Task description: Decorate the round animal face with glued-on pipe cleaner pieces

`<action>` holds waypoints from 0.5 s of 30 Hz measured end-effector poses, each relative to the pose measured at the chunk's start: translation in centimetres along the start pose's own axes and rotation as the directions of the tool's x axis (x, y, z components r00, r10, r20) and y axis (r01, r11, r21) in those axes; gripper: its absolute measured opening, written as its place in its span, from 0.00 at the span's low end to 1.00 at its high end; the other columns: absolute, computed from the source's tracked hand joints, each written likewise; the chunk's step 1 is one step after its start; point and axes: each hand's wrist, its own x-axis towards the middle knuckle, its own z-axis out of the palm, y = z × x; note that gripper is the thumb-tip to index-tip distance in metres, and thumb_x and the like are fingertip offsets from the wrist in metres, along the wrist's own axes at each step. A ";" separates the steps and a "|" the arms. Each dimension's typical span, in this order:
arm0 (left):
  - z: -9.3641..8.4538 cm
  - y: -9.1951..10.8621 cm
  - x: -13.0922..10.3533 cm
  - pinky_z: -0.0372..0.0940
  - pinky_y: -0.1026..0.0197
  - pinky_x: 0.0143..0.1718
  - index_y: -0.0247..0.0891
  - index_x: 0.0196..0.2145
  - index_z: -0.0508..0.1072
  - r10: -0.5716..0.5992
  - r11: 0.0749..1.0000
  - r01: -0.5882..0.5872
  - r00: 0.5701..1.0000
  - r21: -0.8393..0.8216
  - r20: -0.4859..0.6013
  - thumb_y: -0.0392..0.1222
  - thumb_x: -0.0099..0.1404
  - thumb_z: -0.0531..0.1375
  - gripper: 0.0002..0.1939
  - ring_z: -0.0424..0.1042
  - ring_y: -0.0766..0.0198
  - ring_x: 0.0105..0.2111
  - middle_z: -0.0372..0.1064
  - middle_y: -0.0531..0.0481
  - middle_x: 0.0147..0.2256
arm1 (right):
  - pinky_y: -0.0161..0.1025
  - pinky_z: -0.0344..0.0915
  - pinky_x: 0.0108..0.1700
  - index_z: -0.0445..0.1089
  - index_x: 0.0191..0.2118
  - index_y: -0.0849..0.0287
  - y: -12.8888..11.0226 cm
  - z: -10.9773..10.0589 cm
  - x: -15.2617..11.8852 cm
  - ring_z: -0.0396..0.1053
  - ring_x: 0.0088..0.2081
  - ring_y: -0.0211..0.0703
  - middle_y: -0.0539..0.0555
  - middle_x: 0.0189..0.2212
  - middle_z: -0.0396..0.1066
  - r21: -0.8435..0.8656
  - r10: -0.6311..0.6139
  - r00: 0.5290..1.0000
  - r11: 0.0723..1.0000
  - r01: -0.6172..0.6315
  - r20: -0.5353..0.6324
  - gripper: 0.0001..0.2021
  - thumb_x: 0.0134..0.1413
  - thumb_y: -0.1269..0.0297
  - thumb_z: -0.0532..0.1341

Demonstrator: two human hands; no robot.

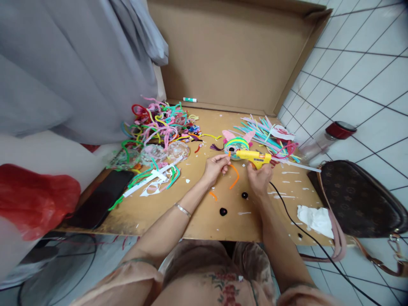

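Observation:
My right hand [259, 174] is wrapped round the handle of a yellow glue gun [255, 157], whose nozzle points left. My left hand [217, 168] pinches an orange pipe cleaner [235, 176] close to the nozzle; its curved length hangs below my fingers. Just beyond the nozzle sits a round craft piece [237, 144] with pink ear shapes and yellow and green bands, partly hidden by the gun. Two black round pieces [244, 195] lie on the wooden table [197, 221] between my forearms, and a short orange piece [213, 195] lies near my left wrist.
Tangled pipe cleaners [162, 123] cover the left back, with a black phone [101, 199] in front. More straight pipe cleaners [261, 134] lie at the back right. A brown bag [360, 199], crumpled tissue [315, 219] and bottle [328, 138] stand right. The black cord [296, 223] runs to the lower right.

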 end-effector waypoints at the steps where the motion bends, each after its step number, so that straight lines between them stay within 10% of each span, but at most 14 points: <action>1: 0.0 0.0 0.0 0.53 0.68 0.16 0.32 0.33 0.78 -0.001 1.000 0.001 1.000 0.003 -0.002 0.44 0.47 0.73 0.17 0.61 0.75 0.15 0.72 0.54 0.21 | 0.53 0.68 0.52 0.69 0.50 0.68 0.0 0.0 0.0 0.72 0.49 0.58 0.68 0.42 0.74 0.000 0.001 1.000 1.000 -0.001 0.004 0.25 0.47 0.58 0.59; 15: 0.1 0.1 -0.1 0.54 0.69 0.15 0.33 0.31 0.78 -0.007 1.000 0.007 1.000 0.000 -0.001 0.46 0.44 0.74 0.19 0.61 0.76 0.15 0.72 0.54 0.21 | 0.54 0.69 0.51 0.70 0.45 0.64 0.0 0.1 0.3 0.74 0.47 0.58 0.66 0.40 0.75 0.028 0.043 0.999 0.999 -0.042 -0.026 0.21 0.47 0.57 0.59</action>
